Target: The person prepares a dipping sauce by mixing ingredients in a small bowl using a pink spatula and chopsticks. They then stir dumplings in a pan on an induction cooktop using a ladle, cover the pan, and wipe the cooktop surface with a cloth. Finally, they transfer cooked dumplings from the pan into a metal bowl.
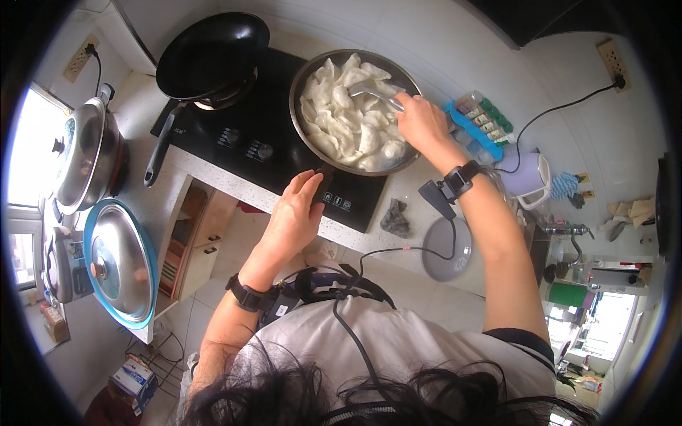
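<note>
A wide metal pan (297, 128) heaped with pale dumplings (341, 114) stands on the right side of the black glass cooktop (277, 133). My right hand (424, 123) is closed around the handle of a metal utensil (373, 93), probably a spoon or ladle, whose far end lies among the dumplings. At the pan's near edge is my left hand (293, 213), its fingers stretched out and the thumb below them. A dark pan handle (326, 171) shows partly by those fingertips; whether I grip it is hidden.
A black frying pan (213, 58) stands tilted at left on the cooktop. Farther left are a lidded electric pot (85, 154) and a domed metal lid (120, 266) on a blue basin. At right lie a crumpled cloth (395, 218), a grey plate (445, 255), a spice rack (474, 130) and a lilac kettle (525, 175).
</note>
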`<act>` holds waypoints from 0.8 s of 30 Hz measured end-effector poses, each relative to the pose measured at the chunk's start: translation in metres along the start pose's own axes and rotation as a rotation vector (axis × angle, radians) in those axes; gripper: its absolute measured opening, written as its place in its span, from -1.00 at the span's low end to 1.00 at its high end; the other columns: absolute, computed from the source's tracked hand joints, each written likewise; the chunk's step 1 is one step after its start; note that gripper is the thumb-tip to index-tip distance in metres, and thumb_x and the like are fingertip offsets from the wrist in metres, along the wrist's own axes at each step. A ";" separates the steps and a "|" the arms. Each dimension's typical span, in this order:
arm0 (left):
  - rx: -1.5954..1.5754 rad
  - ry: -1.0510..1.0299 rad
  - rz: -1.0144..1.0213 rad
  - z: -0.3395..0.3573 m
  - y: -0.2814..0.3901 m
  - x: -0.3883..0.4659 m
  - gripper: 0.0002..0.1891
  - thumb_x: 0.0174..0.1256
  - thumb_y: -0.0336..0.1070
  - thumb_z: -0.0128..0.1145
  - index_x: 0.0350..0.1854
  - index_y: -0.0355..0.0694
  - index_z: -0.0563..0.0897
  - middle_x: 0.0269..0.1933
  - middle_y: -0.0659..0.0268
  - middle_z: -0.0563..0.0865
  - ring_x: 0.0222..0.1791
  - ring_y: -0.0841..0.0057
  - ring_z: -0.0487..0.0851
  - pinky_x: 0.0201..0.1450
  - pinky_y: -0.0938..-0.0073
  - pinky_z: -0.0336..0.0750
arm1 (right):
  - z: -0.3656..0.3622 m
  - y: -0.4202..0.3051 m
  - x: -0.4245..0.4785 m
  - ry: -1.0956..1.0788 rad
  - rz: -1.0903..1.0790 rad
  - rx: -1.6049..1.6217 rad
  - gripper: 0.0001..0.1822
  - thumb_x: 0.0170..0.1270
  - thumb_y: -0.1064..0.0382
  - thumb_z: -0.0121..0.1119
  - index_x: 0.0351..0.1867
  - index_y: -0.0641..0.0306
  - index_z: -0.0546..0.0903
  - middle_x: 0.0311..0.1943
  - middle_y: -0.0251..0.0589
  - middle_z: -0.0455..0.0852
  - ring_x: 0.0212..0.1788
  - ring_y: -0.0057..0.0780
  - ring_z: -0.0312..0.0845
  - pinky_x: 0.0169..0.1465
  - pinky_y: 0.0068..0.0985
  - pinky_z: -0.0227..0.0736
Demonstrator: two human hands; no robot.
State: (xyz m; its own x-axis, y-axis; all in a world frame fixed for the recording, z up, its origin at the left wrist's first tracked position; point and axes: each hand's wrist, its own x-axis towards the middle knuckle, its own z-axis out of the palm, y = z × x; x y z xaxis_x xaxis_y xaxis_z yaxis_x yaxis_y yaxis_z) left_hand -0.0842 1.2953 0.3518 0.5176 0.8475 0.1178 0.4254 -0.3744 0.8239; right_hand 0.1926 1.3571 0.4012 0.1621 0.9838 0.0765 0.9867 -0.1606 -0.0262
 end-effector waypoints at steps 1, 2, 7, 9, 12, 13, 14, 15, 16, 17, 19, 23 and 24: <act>-0.007 -0.005 -0.026 0.000 0.000 -0.001 -0.51 0.08 -0.54 0.16 0.15 -0.30 0.48 0.19 0.02 0.49 0.11 0.02 0.52 0.13 0.28 0.47 | -0.001 -0.004 0.001 0.012 -0.012 -0.001 -0.73 0.19 0.22 0.15 -0.08 0.18 0.57 -0.22 0.00 0.66 -0.15 0.04 0.61 -0.11 -0.11 0.49; 0.003 -0.006 -0.024 0.000 0.000 -0.001 -0.51 0.09 -0.53 0.16 0.16 -0.31 0.47 0.18 0.01 0.49 0.10 0.02 0.52 0.13 0.27 0.47 | -0.003 -0.007 0.001 0.024 -0.023 -0.002 -0.73 0.19 0.22 0.15 -0.09 0.18 0.56 -0.22 0.00 0.66 -0.16 0.04 0.61 -0.12 -0.11 0.49; 0.048 -0.008 0.004 0.001 -0.001 -0.002 -0.51 0.12 -0.50 0.16 0.17 -0.32 0.45 0.16 0.00 0.49 0.08 0.00 0.53 0.11 0.26 0.48 | -0.026 -0.010 -0.016 0.096 -0.026 0.104 -0.74 0.18 0.21 0.15 -0.10 0.18 0.58 -0.24 0.00 0.66 -0.19 0.03 0.61 -0.15 -0.13 0.50; 0.065 -0.010 0.015 0.002 -0.002 -0.002 -0.51 0.13 -0.50 0.15 0.18 -0.32 0.44 0.17 -0.01 0.49 0.07 0.00 0.53 0.10 0.25 0.49 | -0.041 -0.004 -0.029 0.066 -0.010 0.180 -0.74 0.18 0.20 0.16 -0.10 0.19 0.58 -0.27 0.01 0.67 -0.18 0.02 0.61 -0.15 -0.15 0.49; 0.088 -0.017 0.021 0.002 -0.001 -0.002 -0.52 0.14 -0.49 0.14 0.18 -0.32 0.43 0.17 -0.01 0.48 0.07 -0.01 0.53 0.09 0.23 0.49 | -0.068 0.009 -0.055 -0.067 0.045 0.333 -0.69 0.18 0.17 0.18 -0.07 0.22 0.58 -0.33 0.00 0.69 -0.25 -0.05 0.62 -0.18 -0.25 0.48; 0.094 -0.022 0.024 0.003 0.000 -0.002 -0.52 0.15 -0.49 0.14 0.18 -0.31 0.43 0.17 -0.02 0.48 0.07 -0.01 0.53 0.09 0.22 0.49 | -0.073 0.017 -0.063 -0.145 0.056 0.363 -0.68 0.18 0.17 0.18 -0.06 0.22 0.58 -0.36 -0.02 0.69 -0.29 -0.09 0.61 -0.21 -0.28 0.47; 0.104 -0.024 0.031 0.003 0.000 -0.002 -0.52 0.15 -0.49 0.14 0.18 -0.31 0.43 0.17 -0.02 0.48 0.07 -0.02 0.53 0.09 0.22 0.49 | -0.078 0.025 -0.070 -0.222 0.068 0.393 -0.68 0.19 0.17 0.19 -0.05 0.22 0.58 -0.38 -0.05 0.68 -0.33 -0.14 0.61 -0.23 -0.32 0.46; 0.117 -0.024 0.038 0.004 -0.001 -0.002 -0.52 0.15 -0.49 0.14 0.18 -0.31 0.43 0.17 -0.02 0.48 0.07 -0.02 0.53 0.09 0.21 0.49 | -0.082 0.033 -0.077 -0.298 0.077 0.425 -0.68 0.19 0.16 0.19 -0.04 0.21 0.58 -0.41 -0.07 0.68 -0.37 -0.18 0.60 -0.25 -0.35 0.45; 0.130 -0.024 0.044 0.005 -0.002 -0.002 -0.52 0.15 -0.49 0.14 0.18 -0.31 0.42 0.17 -0.03 0.48 0.07 -0.02 0.53 0.09 0.21 0.49 | -0.080 0.039 -0.083 -0.350 0.094 0.485 -0.69 0.22 0.17 0.18 -0.06 0.26 0.59 -0.49 -0.17 0.63 -0.46 -0.37 0.53 -0.32 -0.41 0.40; 0.138 -0.022 0.052 0.005 -0.003 -0.002 -0.52 0.15 -0.49 0.14 0.18 -0.32 0.42 0.17 -0.03 0.48 0.07 -0.02 0.53 0.08 0.20 0.49 | -0.083 0.041 -0.089 -0.417 0.154 0.505 -0.70 0.24 0.19 0.17 -0.04 0.27 0.58 -0.50 -0.24 0.59 -0.47 -0.47 0.49 -0.36 -0.48 0.38; 0.157 -0.022 0.064 0.006 -0.005 -0.002 -0.52 0.15 -0.49 0.14 0.18 -0.32 0.42 0.16 -0.03 0.48 0.06 -0.03 0.53 0.08 0.19 0.49 | -0.095 0.034 -0.100 -0.553 0.275 0.548 -0.70 0.28 0.23 0.15 -0.01 0.30 0.55 -0.53 -0.38 0.52 -0.48 -0.69 0.41 -0.44 -0.63 0.32; 0.171 -0.034 0.084 0.005 -0.005 -0.001 -0.51 0.13 -0.50 0.12 0.17 -0.37 0.40 0.15 -0.08 0.47 0.06 0.00 0.53 0.10 0.23 0.49 | -0.092 0.021 -0.109 -0.574 0.273 0.524 -0.70 0.27 0.16 0.14 -0.08 0.32 0.58 -0.50 -0.20 0.62 -0.47 -0.52 0.51 -0.33 -0.43 0.42; 0.169 -0.036 0.085 0.006 -0.006 -0.001 -0.51 0.13 -0.50 0.12 0.17 -0.37 0.40 0.15 -0.08 0.47 0.06 0.00 0.53 0.10 0.23 0.49 | -0.085 0.020 -0.109 -0.587 0.287 0.506 -0.69 0.26 0.14 0.14 -0.08 0.30 0.59 -0.44 -0.13 0.66 -0.41 -0.39 0.57 -0.27 -0.39 0.45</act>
State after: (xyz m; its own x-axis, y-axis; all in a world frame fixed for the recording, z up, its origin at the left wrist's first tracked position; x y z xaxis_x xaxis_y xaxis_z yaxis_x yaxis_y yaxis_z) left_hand -0.0834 1.2943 0.3435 0.5817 0.7973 0.1608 0.4962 -0.5045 0.7066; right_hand 0.1958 1.2394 0.4768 0.2351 0.8144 -0.5305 0.7603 -0.4941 -0.4216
